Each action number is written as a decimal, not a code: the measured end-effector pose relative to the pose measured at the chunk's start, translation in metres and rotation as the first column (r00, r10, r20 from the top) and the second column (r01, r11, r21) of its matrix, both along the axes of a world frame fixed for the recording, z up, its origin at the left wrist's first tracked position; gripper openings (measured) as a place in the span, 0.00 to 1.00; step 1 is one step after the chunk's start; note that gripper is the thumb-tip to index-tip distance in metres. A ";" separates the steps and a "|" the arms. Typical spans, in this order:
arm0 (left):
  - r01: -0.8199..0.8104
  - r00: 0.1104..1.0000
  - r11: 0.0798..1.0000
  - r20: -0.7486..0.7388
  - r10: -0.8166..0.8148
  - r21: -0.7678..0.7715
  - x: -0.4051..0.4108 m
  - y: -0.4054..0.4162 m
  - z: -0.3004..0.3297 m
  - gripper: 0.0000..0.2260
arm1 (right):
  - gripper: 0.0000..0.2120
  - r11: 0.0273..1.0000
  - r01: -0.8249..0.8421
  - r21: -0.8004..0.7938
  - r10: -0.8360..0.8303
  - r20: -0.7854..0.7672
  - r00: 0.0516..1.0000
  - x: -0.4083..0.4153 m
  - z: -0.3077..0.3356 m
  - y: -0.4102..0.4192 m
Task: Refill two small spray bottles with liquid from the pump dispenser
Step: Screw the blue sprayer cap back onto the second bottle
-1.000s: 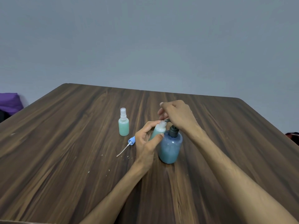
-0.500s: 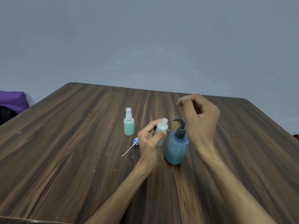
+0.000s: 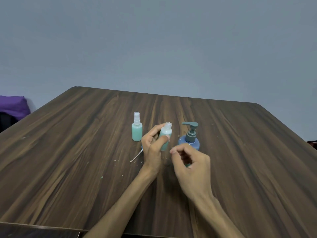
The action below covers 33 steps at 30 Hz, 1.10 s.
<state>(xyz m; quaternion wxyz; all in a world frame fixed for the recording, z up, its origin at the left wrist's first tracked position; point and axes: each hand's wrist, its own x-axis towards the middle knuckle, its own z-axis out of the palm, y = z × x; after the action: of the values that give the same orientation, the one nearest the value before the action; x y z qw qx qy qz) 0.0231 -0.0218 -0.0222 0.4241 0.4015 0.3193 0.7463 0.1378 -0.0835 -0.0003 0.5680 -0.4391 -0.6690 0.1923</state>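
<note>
My left hand grips a small open-necked bottle holding teal liquid, tilted slightly right above the wooden table. Its blue spray head with a white tube lies on the table, partly hidden behind that hand. A second small spray bottle, capped and filled with teal liquid, stands upright to the left. The blue pump dispenser with a grey pump stands to the right. My right hand hovers in front of the dispenser's body with fingers curled, holding nothing I can see.
Small crumbs and flecks lie scattered on the table near the tube. A purple cloth sits beyond the table's left edge. A dark object shows at the far right edge. A plain grey wall stands behind.
My right hand left the pump head, rose, then dropped down in front of the dispenser. The left hand pulled the open bottle slightly away from the nozzle.
</note>
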 end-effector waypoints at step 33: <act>-0.248 0.968 0.969 -0.032 0.248 0.000 -0.065 -0.029 -0.008 0.14 | 0.10 0.969 0.153 -0.193 -0.045 0.472 0.880 -0.091 -0.013 0.077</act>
<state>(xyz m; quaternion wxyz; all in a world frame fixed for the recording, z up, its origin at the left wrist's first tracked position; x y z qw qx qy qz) -0.0419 -0.0507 -0.0298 0.3231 0.3695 0.3750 0.7864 0.0463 -0.0067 -0.0130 0.3473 -0.5676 -0.7357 0.1268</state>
